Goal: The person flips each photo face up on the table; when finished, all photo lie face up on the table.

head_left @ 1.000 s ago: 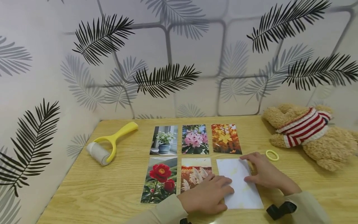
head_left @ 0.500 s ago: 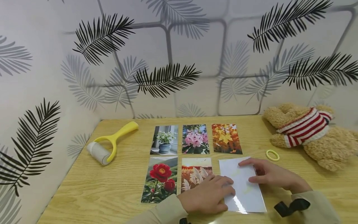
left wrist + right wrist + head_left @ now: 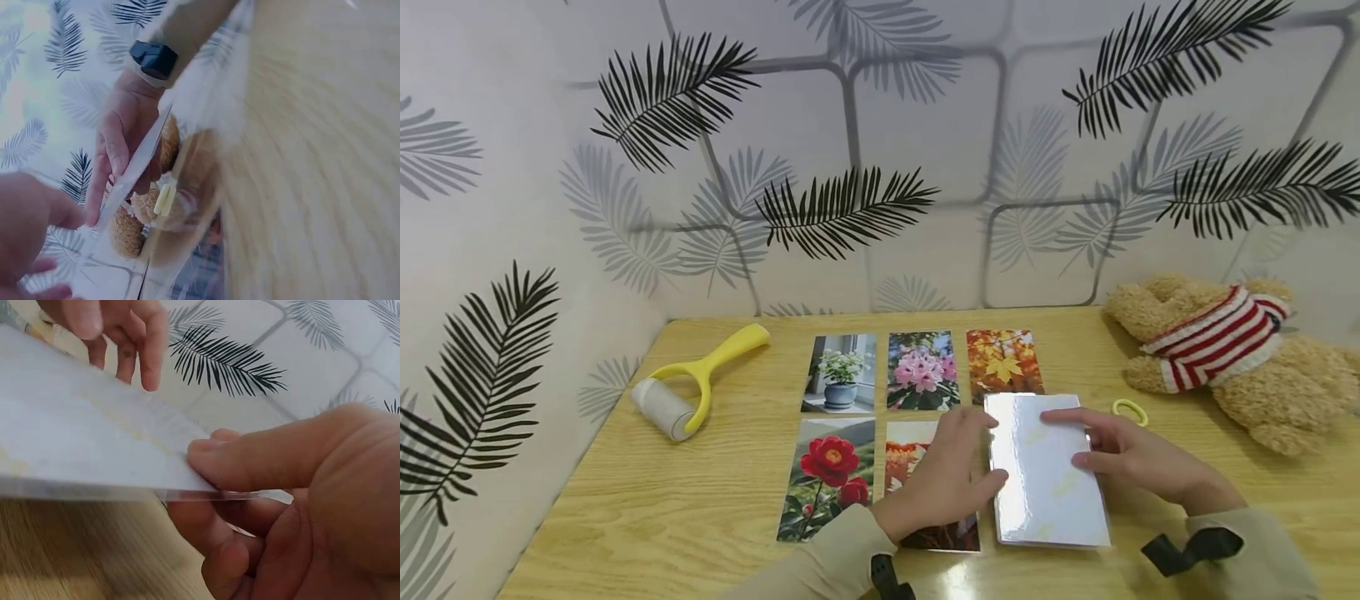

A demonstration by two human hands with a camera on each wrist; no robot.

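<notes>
My right hand (image 3: 1138, 458) pinches a white photo card (image 3: 1045, 483) with faint yellow marks, raised off the table. In the right wrist view the thumb lies on top of the card (image 3: 81, 425) and curled fingers sit beneath it. A thin layered edge shows there; I cannot tell how many sheets it has. Beside the card's left edge, my left hand (image 3: 943, 479) has its fingers spread and holds nothing. Under that hand lies a pampas grass photo (image 3: 902, 454), partly covered. The raised card overlaps the bottom of an autumn leaf photo (image 3: 1003, 362).
Photos of a potted plant (image 3: 838, 375), pink flowers (image 3: 922, 372) and a red camellia (image 3: 829, 479) lie in rows. A yellow-handled lint roller (image 3: 700, 383) is at left. A yellow ring (image 3: 1129, 411) and a teddy bear (image 3: 1217, 358) lie at right. A patterned wall stands behind.
My right hand has lifted the white card off the table and moved it slightly farther back. My left hand has let go of its left edge and opened out over the pampas photo.
</notes>
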